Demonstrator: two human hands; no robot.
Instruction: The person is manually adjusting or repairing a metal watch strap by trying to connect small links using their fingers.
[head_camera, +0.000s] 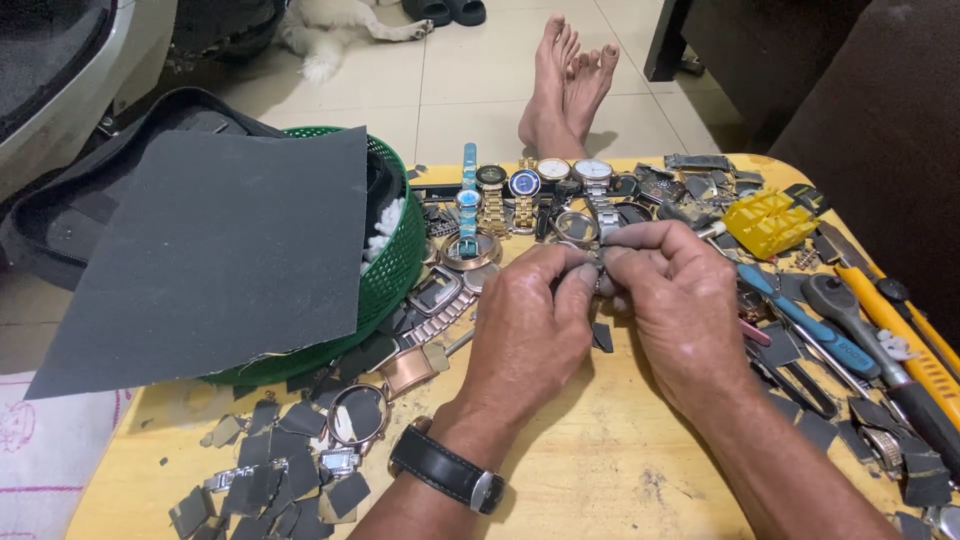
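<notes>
1. Nearest the lens: left wrist with a black-strapped watch (447, 468), both forearms coming in over the yellow desk (600, 480).
2. Left hand (530, 330) and right hand (670, 300) meet at mid-desk, fingertips pinched tight on a small metal watch part (597, 262). Too hidden to say exactly what it is.
3. Looks like the fiddly fitting or rubbing stage on that part. Just my read.
4. Small dark scrap (602, 337) lies on the desk right under the hands.
5. Row of watches (520, 185) sits along the far edge, loose cases and more dark scraps to the left.
6. Green basket (395, 270) on the left, big grey abrasive sheet (215, 250) draped over it.
7. Yellow knife (905, 330) and blue-handled tool (815, 325) lie to the right.
8. Next move probably calls for a steady pinch and tiny, careful motions, since that part is easy to drop.
</notes>
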